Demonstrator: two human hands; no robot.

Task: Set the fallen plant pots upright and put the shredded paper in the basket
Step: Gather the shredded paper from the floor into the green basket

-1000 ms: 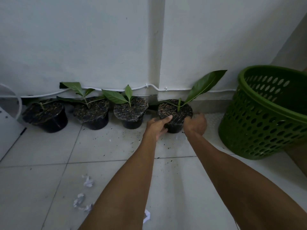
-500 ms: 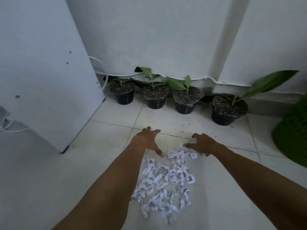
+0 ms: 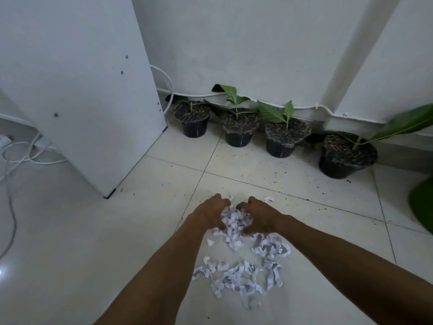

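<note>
White shredded paper (image 3: 243, 275) lies scattered on the tiled floor in front of me. My left hand (image 3: 208, 213) and my right hand (image 3: 260, 215) are cupped together around a bunch of the shreds (image 3: 235, 220), pressing it between them. Several black plant pots stand upright in a row along the wall: the leftmost pot (image 3: 193, 123), a second pot (image 3: 239, 131), a third pot (image 3: 284, 139) and the rightmost pot (image 3: 344, 159) with a long leaf. Only a blurred slice of the green basket (image 3: 423, 202) shows at the right edge.
A white cabinet panel (image 3: 89, 90) stands at the left, with white cables (image 3: 21, 153) coiled on the floor behind it. A white cable (image 3: 304, 106) runs along the wall base. Soil crumbs dot the tiles (image 3: 269, 167) before the pots.
A second ago both hands held the rightmost pot. The view swung left and down to the paper, and the hands, spread apart half a second ago, have closed together on a bunch of shreds.
</note>
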